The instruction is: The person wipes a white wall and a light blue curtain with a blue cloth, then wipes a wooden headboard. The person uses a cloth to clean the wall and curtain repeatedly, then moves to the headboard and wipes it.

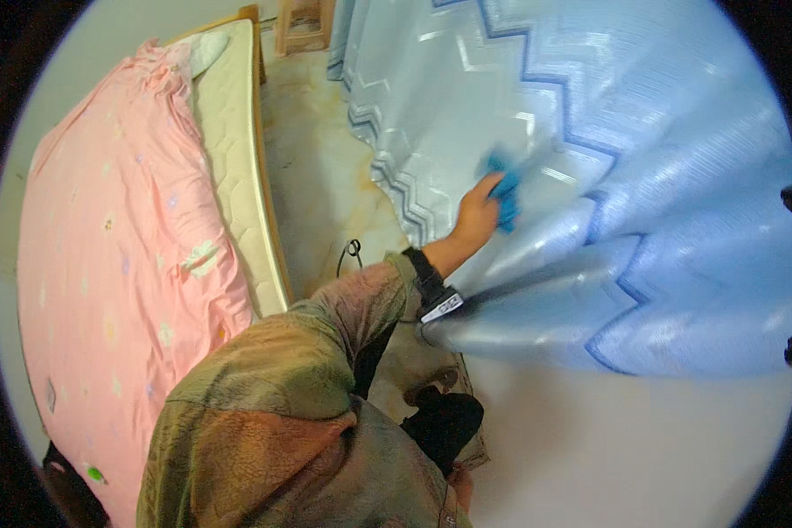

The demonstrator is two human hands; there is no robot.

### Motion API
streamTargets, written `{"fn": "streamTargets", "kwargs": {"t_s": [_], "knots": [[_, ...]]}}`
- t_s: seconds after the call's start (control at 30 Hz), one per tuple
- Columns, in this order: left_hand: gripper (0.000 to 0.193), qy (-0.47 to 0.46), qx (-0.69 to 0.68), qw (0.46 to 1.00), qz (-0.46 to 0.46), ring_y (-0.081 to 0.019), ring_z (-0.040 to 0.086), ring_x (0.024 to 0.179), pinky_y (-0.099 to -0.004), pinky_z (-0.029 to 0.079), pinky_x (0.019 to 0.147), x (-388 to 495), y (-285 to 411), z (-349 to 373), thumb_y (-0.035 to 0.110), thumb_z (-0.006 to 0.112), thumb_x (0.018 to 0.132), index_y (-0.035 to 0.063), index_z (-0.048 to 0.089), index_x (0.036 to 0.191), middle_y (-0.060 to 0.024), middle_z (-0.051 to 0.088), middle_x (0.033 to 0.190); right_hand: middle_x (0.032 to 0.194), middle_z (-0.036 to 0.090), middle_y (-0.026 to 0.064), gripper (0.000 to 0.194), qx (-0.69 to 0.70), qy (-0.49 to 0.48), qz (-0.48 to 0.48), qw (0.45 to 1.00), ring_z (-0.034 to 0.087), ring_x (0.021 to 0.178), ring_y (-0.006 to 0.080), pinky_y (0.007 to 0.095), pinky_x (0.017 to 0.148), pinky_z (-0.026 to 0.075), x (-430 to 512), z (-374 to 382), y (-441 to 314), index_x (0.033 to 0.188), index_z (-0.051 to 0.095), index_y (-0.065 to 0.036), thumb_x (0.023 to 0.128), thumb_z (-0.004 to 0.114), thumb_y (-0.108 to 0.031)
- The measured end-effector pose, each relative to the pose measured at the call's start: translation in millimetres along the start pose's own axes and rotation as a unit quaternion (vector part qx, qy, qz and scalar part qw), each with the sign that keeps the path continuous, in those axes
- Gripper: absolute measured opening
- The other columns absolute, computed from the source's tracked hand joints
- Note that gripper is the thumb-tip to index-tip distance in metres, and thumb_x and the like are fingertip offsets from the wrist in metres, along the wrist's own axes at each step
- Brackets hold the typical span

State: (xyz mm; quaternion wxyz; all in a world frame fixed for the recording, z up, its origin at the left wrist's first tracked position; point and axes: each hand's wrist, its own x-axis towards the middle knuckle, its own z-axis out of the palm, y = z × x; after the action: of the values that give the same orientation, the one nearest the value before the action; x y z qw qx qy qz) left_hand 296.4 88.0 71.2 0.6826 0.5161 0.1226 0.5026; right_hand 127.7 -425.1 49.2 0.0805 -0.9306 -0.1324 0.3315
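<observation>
My left hand (476,212) is closed around a crumpled blue cloth (505,191), which is blurred. It is in front of a light blue curtain (567,125) with zigzag bands; whether the cloth touches the curtain cannot be told. A black strap (429,274) with a white printed tag (442,307) circles that wrist. Down by the lower edge of the view, part of my right hand (461,487) shows beyond a cuff. Its fingers are mostly hidden, so what it holds cannot be seen.
To the left stands a bed with a pale quilted mattress (241,165) and a rumpled pink sheet (125,218). A black cable loop (352,249) sits near the marbled floor (313,165). Wooden furniture (305,26) stands at the back. A pale wall (620,449) fills the lower right.
</observation>
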Motion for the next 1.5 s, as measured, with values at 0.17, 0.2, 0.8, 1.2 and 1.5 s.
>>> {"fn": "streamTargets", "kwargs": {"t_s": [0.17, 0.2, 0.8, 1.2, 1.5], "knots": [[0.046, -0.094, 0.161, 0.859, 0.477, -0.0377, 0.051, 0.119, -0.0414, 0.041, 0.102, 53, 155, 99, -0.013, 0.05, 0.077, 0.0072, 0.059, 0.117, -0.0157, 0.054, 0.132, 0.106, 0.064, 0.0099, 0.03, 0.103, -0.024, 0.034, 0.994, 0.057, 0.07, 0.0234, 0.038, 0.064, 0.047, -2, -5, -12, 0.12, 0.057, -0.004, 0.09, 0.055, -0.007], [0.044, -0.146, 0.185, 0.857, 0.457, -0.0389, 0.048, 0.122, -0.0429, 0.041, 0.102, 47, 154, 104, -0.011, 0.049, 0.078, 0.007, 0.059, 0.117, -0.016, 0.053, 0.131, 0.11, 0.064, 0.0103, 0.031, 0.053, 0.0, -0.024, 0.998, 0.059, 0.074, 0.0236, 0.0382, 0.066, 0.048, -1, -4, -11, 0.121, 0.057, -0.004, 0.09, 0.055, -0.008], [0.047, -0.219, 0.043, 0.874, 0.432, -0.0342, 0.054, 0.109, -0.0397, 0.046, 0.096, -6, 200, 187, -0.005, 0.052, 0.072, 0.0064, 0.059, 0.117, -0.0156, 0.056, 0.117, 0.08, 0.063, 0.0147, 0.042, -0.006, 0.12, -0.12, 0.985, 0.048, 0.05, 0.0242, 0.038, 0.047, 0.041, 24, 68, 82, 0.133, 0.052, -0.01, 0.091, 0.053, -0.007], [0.02, -0.451, 0.279, 0.765, 0.365, -0.0298, 0.051, 0.095, -0.0409, 0.043, 0.087, -42, 154, 203, -0.001, 0.058, 0.075, 0.0099, 0.068, 0.088, -0.0063, 0.059, 0.099, 0.124, 0.059, 0.0178, 0.05, 0.124, 0.128, -0.155, 0.972, 0.061, 0.094, 0.0301, 0.0429, 0.078, 0.05, 12, 78, 84, 0.144, 0.041, -0.01, 0.095, 0.051, -0.005], [0.03, -0.327, 0.163, 0.76, 0.537, -0.0326, 0.052, 0.104, -0.0431, 0.045, 0.087, -73, 188, 272, 0.005, 0.061, 0.077, 0.0089, 0.06, 0.107, -0.0143, 0.055, 0.105, 0.115, 0.064, 0.0185, 0.049, 0.109, 0.053, -0.032, 0.992, 0.063, 0.084, 0.0328, 0.0458, 0.071, 0.05, -25, 36, 26, 0.141, 0.046, -0.012, 0.093, 0.049, -0.005]]}}
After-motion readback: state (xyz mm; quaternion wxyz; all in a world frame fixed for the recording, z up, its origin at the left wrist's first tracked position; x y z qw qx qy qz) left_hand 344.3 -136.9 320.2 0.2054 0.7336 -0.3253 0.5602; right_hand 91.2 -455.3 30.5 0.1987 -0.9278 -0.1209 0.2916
